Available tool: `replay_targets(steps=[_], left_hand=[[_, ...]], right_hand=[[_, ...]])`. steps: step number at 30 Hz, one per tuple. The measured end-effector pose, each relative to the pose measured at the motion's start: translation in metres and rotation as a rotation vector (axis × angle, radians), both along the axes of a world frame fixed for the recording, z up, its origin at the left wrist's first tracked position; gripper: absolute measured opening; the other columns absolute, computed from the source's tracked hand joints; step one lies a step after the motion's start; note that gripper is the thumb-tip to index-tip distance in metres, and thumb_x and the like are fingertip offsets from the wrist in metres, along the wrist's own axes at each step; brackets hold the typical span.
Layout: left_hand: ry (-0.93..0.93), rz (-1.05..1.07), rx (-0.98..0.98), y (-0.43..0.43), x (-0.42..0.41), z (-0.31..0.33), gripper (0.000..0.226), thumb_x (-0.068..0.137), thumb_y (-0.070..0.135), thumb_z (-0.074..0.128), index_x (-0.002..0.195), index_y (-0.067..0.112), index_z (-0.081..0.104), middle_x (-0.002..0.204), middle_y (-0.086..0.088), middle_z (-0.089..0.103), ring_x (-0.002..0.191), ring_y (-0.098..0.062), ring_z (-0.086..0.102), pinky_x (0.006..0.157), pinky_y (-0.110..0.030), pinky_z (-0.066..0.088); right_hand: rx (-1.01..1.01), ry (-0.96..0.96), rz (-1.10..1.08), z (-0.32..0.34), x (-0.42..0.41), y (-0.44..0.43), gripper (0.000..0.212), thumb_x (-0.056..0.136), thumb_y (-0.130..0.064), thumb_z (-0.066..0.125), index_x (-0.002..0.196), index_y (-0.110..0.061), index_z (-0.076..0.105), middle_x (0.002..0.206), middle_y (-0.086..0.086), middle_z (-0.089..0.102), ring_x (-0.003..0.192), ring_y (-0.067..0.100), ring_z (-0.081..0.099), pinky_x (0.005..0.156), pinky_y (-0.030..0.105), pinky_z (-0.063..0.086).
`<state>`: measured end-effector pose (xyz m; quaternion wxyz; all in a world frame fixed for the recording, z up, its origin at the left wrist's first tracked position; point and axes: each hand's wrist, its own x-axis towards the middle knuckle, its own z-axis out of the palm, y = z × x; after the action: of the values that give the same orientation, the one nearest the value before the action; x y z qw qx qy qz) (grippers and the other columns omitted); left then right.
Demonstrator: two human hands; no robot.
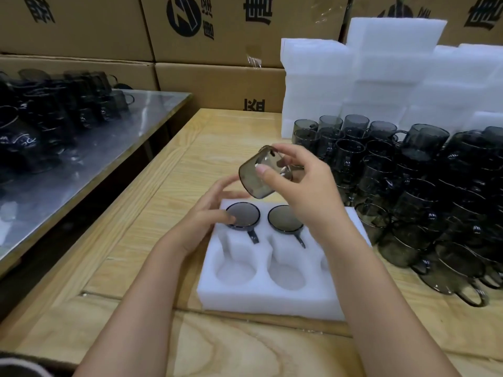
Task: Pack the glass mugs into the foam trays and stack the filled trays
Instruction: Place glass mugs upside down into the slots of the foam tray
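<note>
Just above the centre of the frame the right hand pinches a smoky glass mug, thumb on its side wall and fingers curled over its rim. The mug is tilted, base toward the left of the frame, and hangs above the upper edge of the white foam tray without touching it. The left hand is loosely spread: its thumb rests at the rim of the left seated mug, and its fingers reach up toward the base of the held mug; whether they touch it I cannot tell. Beside that mug, the right seated mug sits in the next pocket of the tray's upper row. Both have handles pointing toward the bottom of the frame. Two empty pockets show in the lower row. The tray lies on a wooden table. At the right of the frame stand crowded loose mugs, with stacked foam trays behind them. Cardboard boxes fill the top, and a metal table with blurred dark glassware is at the left
</note>
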<state>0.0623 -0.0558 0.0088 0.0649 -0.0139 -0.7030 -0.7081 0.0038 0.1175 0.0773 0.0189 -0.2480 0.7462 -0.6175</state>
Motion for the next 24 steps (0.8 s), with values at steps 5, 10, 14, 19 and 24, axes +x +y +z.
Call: replay_targets(steps=[5,10,14,19,24], left_hand=[[-0.005,0.208,0.070,0.006,-0.016,-0.011,0.041,0.068,0.001,0.052,0.104,0.011,0.069,0.097,-0.012,0.072,0.090,-0.029,0.068,0.076,-0.037,0.056],[-0.067,0.281,0.281,0.004,-0.031,-0.011,0.053,0.031,0.037,0.089,0.079,0.018,0.076,0.088,-0.013,0.073,0.085,-0.032,0.067,0.086,-0.048,0.051],[-0.010,0.267,0.180,0.001,-0.031,-0.016,0.023,0.061,0.017,0.076,0.084,0.020,0.074,0.087,-0.009,0.074,0.077,-0.023,0.070,0.067,-0.031,0.057],[0.058,0.184,0.187,-0.003,-0.020,-0.007,0.032,0.073,0.009,0.058,0.104,0.008,0.065,0.091,-0.007,0.073,0.084,-0.020,0.070,0.071,-0.027,0.055],[0.039,0.005,0.157,-0.015,0.001,0.006,0.079,0.061,0.040,0.081,0.129,0.011,0.052,0.132,-0.015,0.056,0.118,-0.030,0.057,0.096,-0.042,0.048]], right_hand=[[0.040,-0.022,0.221,0.006,0.002,0.015,0.042,0.076,-0.027,0.075,0.115,-0.032,0.061,0.106,0.001,0.058,0.073,0.009,0.061,0.073,0.025,0.053],[0.115,-0.011,0.377,0.007,0.008,0.022,0.044,0.077,-0.021,0.076,0.117,-0.031,0.061,0.105,-0.003,0.056,0.079,0.010,0.063,0.070,0.025,0.054],[0.100,-0.044,0.371,0.000,0.011,0.021,0.044,0.076,-0.017,0.076,0.115,-0.030,0.061,0.101,-0.006,0.054,0.077,0.008,0.060,0.060,0.012,0.046],[0.171,-0.024,0.436,-0.009,0.016,0.018,0.048,0.075,-0.017,0.078,0.118,-0.032,0.062,0.110,-0.002,0.054,0.086,0.013,0.061,0.085,0.033,0.054],[0.156,-0.029,0.501,-0.011,0.018,0.018,0.051,0.070,-0.025,0.079,0.113,-0.044,0.062,0.109,-0.005,0.055,0.093,0.013,0.063,0.088,0.039,0.053]])
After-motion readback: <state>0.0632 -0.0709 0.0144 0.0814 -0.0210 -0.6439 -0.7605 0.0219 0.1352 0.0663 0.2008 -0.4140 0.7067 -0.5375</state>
